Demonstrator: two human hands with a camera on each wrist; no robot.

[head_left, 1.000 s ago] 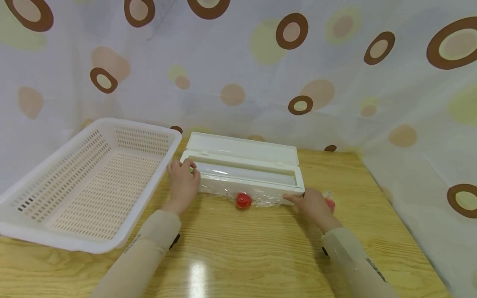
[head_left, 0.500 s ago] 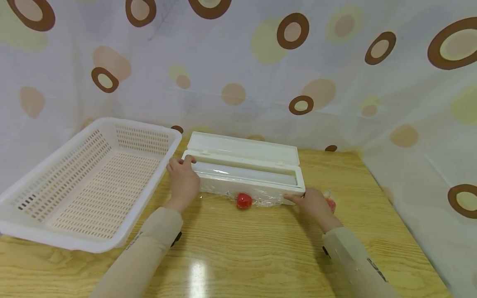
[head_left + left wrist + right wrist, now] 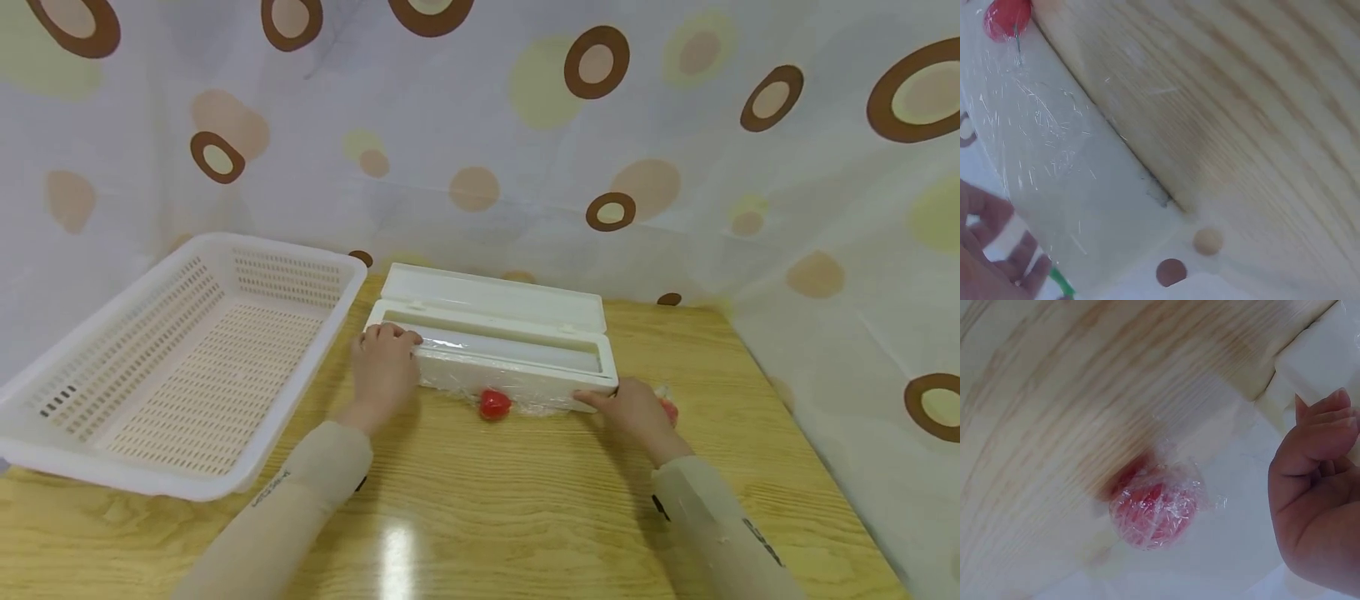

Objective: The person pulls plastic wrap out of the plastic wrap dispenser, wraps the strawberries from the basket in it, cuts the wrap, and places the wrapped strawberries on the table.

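A long white cling film dispenser [image 3: 517, 383] lies with its lid [image 3: 495, 296] tipped back and a film roll [image 3: 510, 350] inside. Clear film hangs over its front face. My left hand [image 3: 384, 375] lays loosely bent fingers on the front top edge near the left end. Beside those fingertips, the left wrist view shows a green piece [image 3: 1062, 282], hidden in the head view. My right hand [image 3: 633, 415] grips the right end, thumb on the front face. A small red round thing [image 3: 494, 404] sits under the film at the front middle.
A white slatted basket [image 3: 360, 279] stands at the left. Right of the dispenser lies a film-wrapped reddish ball [image 3: 1154, 509], partly behind my right hand in the head view. A dotted curtain [image 3: 480, 125] closes off the back of the wooden table [image 3: 510, 517].
My left hand has shifted a little right along the dispenser's front edge, and the green piece seen under its fingers is now covered in the head view. My right hand keeps its place.
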